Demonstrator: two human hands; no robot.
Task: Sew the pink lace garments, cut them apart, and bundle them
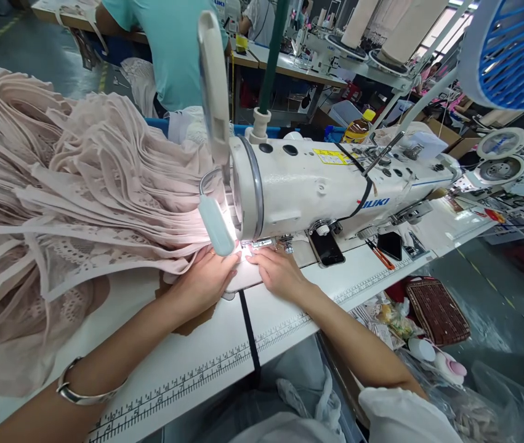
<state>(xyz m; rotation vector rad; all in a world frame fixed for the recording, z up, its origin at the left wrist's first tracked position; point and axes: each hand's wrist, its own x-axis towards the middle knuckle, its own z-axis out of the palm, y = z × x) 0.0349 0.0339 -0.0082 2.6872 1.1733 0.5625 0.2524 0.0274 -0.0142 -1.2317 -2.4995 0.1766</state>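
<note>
Under the head of a white Juki sewing machine [289, 191], both my hands are at the needle area. My left hand [206, 277] is closed on the edge of pale pink fabric [183, 261], its fingertips beside the presser foot. From the other side my right hand [278, 271] pinches the fabric at the foot, thumb and forefinger close to the needle. A small lamp [218, 227] lights this spot and hides part of the left fingertips. Heaped to the left is a large pile of pale pink lace-trimmed pieces [104, 160], reaching to my left hand.
On the table [151, 363], marked with a ruler scale, lie a phone [326, 248], orange-handled snips [380, 254] and a flat black object [390, 245]. A blue fan [515, 55] hangs at upper right. A person in teal [176, 55] sits beyond. Bags and a woven basket [437, 311] stand below right.
</note>
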